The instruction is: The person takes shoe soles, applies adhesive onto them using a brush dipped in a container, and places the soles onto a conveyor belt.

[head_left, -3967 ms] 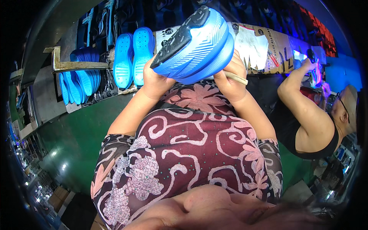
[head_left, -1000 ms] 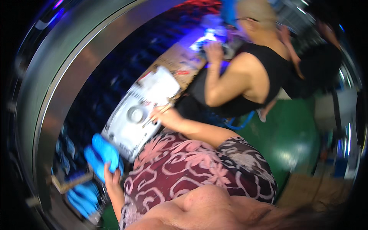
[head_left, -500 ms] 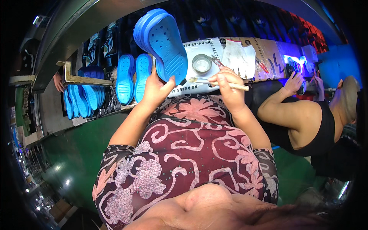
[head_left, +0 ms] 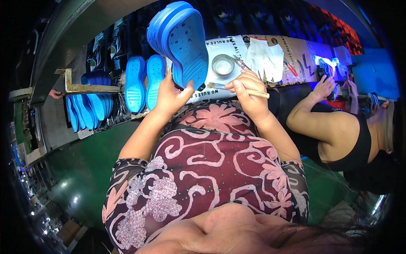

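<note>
My left hand grips a blue shoe sole by its heel end, thumb on the inner face, and holds it up tilted over the bench. Small holes dot the wide toe part, and ridges cross the lower part. The sole's edge looks thick and layered; whether several are stacked I cannot tell. In my right hand is a brush with a pale handle, its bristles pointing left towards the heel end. Just beyond my right hand stands a small round bowl. A pair of scissors lies beside it.
Two blue soles lie left of my left hand, with more stacked soles farther left by a metal bar. White gloves lie right of the bowl. A co-worker sits at right; another person's hand shows far left.
My left hand has tilted the sole slightly, its toe end moving higher. The brush in my right hand has shifted a little. At far left the other person's hand has moved slightly left.
</note>
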The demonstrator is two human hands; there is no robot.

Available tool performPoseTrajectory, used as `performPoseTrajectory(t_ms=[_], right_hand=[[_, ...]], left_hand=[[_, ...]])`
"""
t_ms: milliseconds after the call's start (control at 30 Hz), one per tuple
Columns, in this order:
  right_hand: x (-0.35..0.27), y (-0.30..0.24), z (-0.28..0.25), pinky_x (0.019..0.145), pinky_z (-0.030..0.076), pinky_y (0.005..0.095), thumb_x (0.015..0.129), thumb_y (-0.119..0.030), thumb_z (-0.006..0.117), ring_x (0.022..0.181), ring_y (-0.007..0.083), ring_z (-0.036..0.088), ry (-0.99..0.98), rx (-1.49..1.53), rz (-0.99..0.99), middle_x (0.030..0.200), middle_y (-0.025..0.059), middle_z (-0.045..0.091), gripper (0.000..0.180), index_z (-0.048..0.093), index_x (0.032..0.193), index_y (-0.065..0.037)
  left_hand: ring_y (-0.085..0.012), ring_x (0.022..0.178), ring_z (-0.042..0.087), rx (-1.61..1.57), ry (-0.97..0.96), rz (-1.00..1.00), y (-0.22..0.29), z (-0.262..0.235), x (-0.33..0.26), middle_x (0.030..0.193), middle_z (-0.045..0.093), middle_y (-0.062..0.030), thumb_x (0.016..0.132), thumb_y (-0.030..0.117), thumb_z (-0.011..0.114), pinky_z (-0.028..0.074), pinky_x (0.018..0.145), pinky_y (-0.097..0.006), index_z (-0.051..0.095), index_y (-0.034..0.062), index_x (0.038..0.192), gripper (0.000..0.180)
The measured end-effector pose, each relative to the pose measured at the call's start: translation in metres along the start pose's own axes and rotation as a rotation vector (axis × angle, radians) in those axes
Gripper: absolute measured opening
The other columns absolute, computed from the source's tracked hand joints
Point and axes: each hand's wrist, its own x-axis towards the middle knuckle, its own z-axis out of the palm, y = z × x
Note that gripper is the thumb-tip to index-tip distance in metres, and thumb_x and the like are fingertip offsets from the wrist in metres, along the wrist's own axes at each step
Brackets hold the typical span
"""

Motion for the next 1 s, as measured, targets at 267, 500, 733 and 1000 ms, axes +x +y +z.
performPoseTrajectory(t_ms=[267,500,733,1000], right_hand=[[0.007,-0.002,0.006,0.072,0.038,0.034,0.081,-0.016,0.057,0.062,0.0215,0.053,-0.017,-0.098,-0.098,0.063,0.0048,0.059,0.019,0.064,0.066,-0.006],[0.006,-0.004,0.012,0.074,0.038,0.0336,0.078,-0.019,0.061,0.061,0.0208,0.052,-0.003,-0.088,-0.193,0.06,0.0025,0.057,0.016,0.064,0.067,-0.008],[0.0,0.001,0.008,0.075,0.04,0.035,0.08,-0.019,0.061,0.059,0.0205,0.053,0.079,-0.062,-0.158,0.061,0.0022,0.058,0.016,0.066,0.068,-0.009],[0.002,-0.003,0.015,0.078,0.039,0.0355,0.082,-0.02,0.058,0.061,0.0191,0.054,0.036,-0.137,-0.212,0.061,0.0014,0.059,0.019,0.066,0.068,-0.009]], left_hand=[[-0.0178,0.077,0.062,0.037,-0.001,0.076,-0.005,0.0,0.0,0.088,0.063,-0.015,0.072,0.008,0.061,0.049,0.068,-0.03,0.046,-0.0034,0.113,0.045],[-0.0181,0.08,0.062,-0.002,0.087,0.177,-0.012,0.005,0.001,0.09,0.062,-0.015,0.073,0.007,0.06,0.049,0.071,-0.03,0.044,-0.003,0.115,0.046],[-0.0161,0.079,0.06,-0.08,0.11,0.121,-0.021,0.009,0.0,0.089,0.062,-0.0124,0.072,0.004,0.06,0.048,0.072,-0.029,0.045,-0.0036,0.111,0.042],[-0.0161,0.075,0.06,0.046,0.078,0.275,-0.024,0.009,0.001,0.084,0.062,-0.0106,0.072,0.003,0.061,0.047,0.067,-0.028,0.053,-0.0027,0.099,0.03]])
